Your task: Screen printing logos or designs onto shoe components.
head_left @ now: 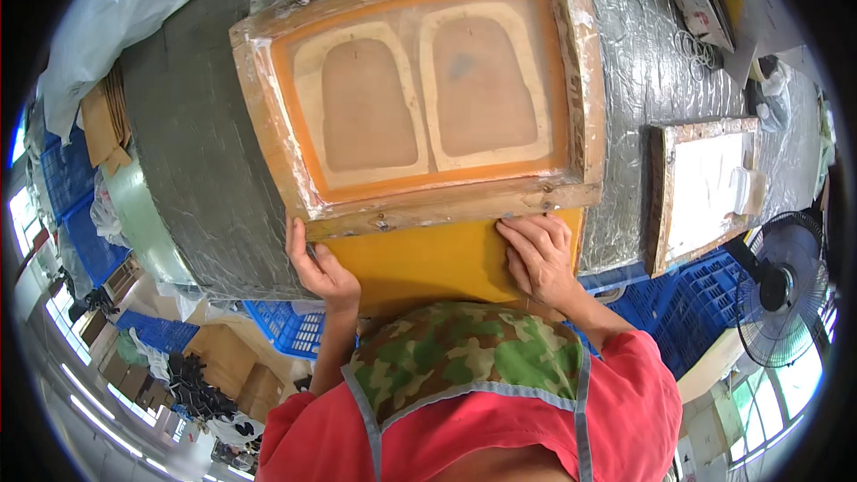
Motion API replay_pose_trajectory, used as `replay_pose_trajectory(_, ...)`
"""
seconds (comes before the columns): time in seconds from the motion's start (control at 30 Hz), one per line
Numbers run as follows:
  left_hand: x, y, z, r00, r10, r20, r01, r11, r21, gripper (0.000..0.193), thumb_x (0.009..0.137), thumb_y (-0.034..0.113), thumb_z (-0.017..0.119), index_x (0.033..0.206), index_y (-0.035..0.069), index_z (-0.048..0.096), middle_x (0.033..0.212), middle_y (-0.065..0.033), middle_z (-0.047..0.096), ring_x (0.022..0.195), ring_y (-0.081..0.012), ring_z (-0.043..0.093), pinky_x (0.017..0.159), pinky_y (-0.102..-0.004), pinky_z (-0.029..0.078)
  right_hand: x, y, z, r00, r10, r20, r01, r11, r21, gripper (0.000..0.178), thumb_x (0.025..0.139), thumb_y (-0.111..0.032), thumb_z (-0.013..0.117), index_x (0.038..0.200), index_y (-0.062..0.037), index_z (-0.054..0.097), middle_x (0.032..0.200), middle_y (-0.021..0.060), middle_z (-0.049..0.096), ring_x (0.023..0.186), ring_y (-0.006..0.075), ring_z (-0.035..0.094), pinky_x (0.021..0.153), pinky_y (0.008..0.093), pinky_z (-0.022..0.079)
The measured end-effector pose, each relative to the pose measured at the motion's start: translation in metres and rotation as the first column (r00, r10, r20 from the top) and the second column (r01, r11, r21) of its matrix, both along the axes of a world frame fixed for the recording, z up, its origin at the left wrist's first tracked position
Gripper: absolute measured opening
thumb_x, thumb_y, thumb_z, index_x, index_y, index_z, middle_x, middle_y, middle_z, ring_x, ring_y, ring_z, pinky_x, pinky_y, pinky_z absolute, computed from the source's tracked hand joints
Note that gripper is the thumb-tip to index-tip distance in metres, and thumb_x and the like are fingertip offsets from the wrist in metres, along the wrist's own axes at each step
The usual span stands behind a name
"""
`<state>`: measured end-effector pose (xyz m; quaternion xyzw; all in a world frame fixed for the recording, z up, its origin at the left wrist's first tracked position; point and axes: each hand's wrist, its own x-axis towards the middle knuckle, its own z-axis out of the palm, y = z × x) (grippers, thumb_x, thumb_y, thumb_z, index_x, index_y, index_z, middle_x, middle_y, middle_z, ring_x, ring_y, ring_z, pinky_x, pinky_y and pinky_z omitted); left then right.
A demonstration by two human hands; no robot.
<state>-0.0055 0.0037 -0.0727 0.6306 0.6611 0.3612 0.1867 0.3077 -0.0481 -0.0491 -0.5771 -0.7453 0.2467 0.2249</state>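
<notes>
A wooden screen printing frame [578, 80] lies before me at the middle of the table. Its mesh has an orange border and two pale arched outlines side by side. Beneath its near bar, a yellow board [411, 259] shows toward my body. My left hand [328, 278] is closed around the frame's near left corner, one finger along its side and the thumb by the near bar. With its fingers bent, my right hand [543, 261] grips the near bar toward its right end. The undersides of both grips are hidden.
The table [196, 125] has a plastic-wrapped dark surface. On the right are a smaller wooden frame [661, 196] and a black fan [775, 286]. Blue crates [687, 299] stand below the right edge; a blue basket [290, 326] is at near left. Plastic sheeting [107, 27] covers the far left.
</notes>
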Motion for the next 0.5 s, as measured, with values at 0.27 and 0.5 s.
replay_pose_trajectory(0.27,-0.0016,-0.0022,0.0012,1.0,-0.031,0.006,0.031,1.0,0.001,0.044,0.095,-0.002,0.038,0.138,-0.011,0.041,0.143,-0.027,0.042,0.132,-0.0351,0.044,0.11,-0.0413,0.034,0.0003,-0.0033,0.0,1.0,0.01,0.008,-0.01,1.0,-0.017,0.055,0.073,-0.009,0.068,0.127,-0.0061,0.059,0.126,0.006,0.059,0.112,0.0251,0.053,0.101,0.0446,0.036)
replay_pose_trajectory(0.5,-0.0001,0.0012,0.0058,0.999,-0.032,0.004,0.032,0.999,0.035,0.043,0.093,-0.003,0.039,0.136,-0.011,0.043,0.142,-0.0271,0.044,0.132,-0.0361,0.045,0.109,-0.0422,0.035,-0.0004,-0.0026,0.0024,1.0,0.003,-0.002,-0.003,1.0,-0.018,0.055,0.071,-0.009,0.07,0.125,-0.0062,0.061,0.125,0.0054,0.059,0.11,0.0254,0.053,0.1,0.0448,0.037)
